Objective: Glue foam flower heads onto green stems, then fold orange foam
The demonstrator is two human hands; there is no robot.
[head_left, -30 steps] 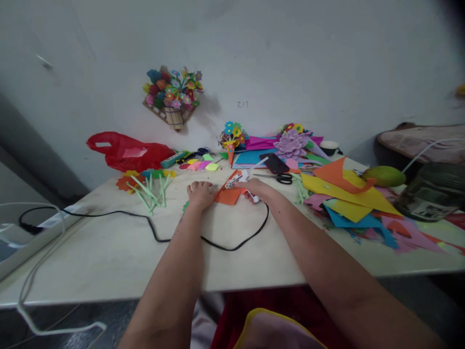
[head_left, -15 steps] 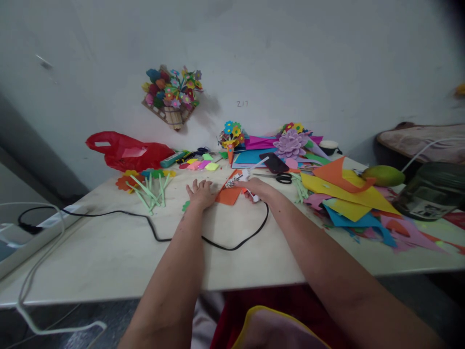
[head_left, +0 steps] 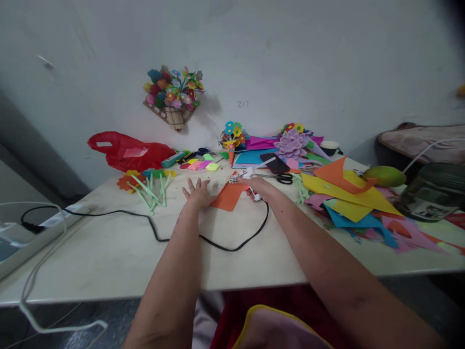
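An orange sheet (head_left: 228, 198) lies on the white table (head_left: 119, 261) between my hands. My left hand (head_left: 198, 194) rests at the sheet's left edge with its fingers spread. Wrapped round a white glue gun (head_left: 256, 195), my right hand (head_left: 258, 186) is at the sheet's right side, and the gun's nozzle end is over the sheet's upper part. A black cord (head_left: 232, 249) runs from the gun across the table to the left. Whether any glue is on the sheet is too small to tell.
Pale green strips (head_left: 154, 194) and foam flowers (head_left: 127, 180) lie left, before a red bag (head_left: 134, 152). Black scissors (head_left: 284, 179), a phone (head_left: 275, 163) and coloured sheets (head_left: 348, 191) lie right, near a large jar (head_left: 432, 194). A small flower cone (head_left: 231, 152) stands behind.
My left hand has shifted slightly left, its fingers wider apart. The orange sheet has turned and moved a little towards me. My right hand still holds the glue gun.
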